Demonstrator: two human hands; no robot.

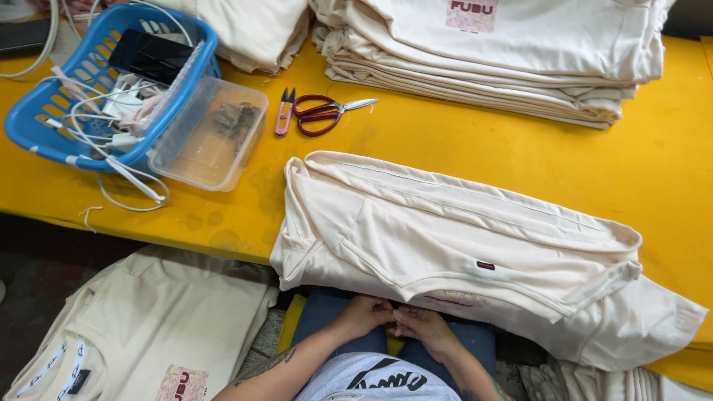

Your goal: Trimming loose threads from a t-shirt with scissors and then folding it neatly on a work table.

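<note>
Your left hand (pixel 364 315) and right hand (pixel 420 323) pinch the hem of the cream T-shirt (pixel 445 238) at the yellow surface (pixel 520 156); red scissors (pixel 323 113) lie unused; folded shirts (pixel 520 52) stacked beyond.

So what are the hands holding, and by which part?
Both the left hand and right hand pinch the cream garment at its near bottom edge.

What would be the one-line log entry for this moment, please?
left hand: pinching hem of cream cotton T-shirt | right hand: same hem | shirt: draped over yellow table edge | red-handled scissors: idle
</note>
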